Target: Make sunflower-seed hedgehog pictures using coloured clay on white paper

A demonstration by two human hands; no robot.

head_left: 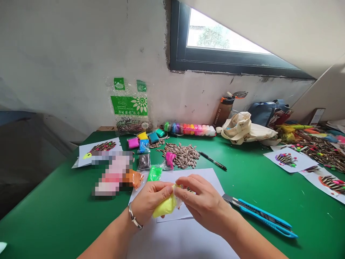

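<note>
Low in the middle of the view, my left hand (155, 199) grips a small clear packet of yellow modelling clay (165, 207), thumb on top. My right hand (201, 196) pinches the packet's end, its fingertips close to the left thumb. A silver bangle circles my left wrist. Beneath both hands lie sheets of white paper (210, 175), and some sunflower seeds on them are partly hidden by my right fingers. Just beyond the hands are a bright green clay packet (155, 173), an orange one (135, 178) and a magenta one (170, 159).
A pile of sunflower seeds (183, 155) and a black pen (212, 160) lie ahead. Right of my hands rests a blue utility knife (265, 216), blade out. A seed bag (132, 111), a bottle (224, 110) and a cloth bag (242, 128) stand along the wall. Seed pictures (287, 160) lie right.
</note>
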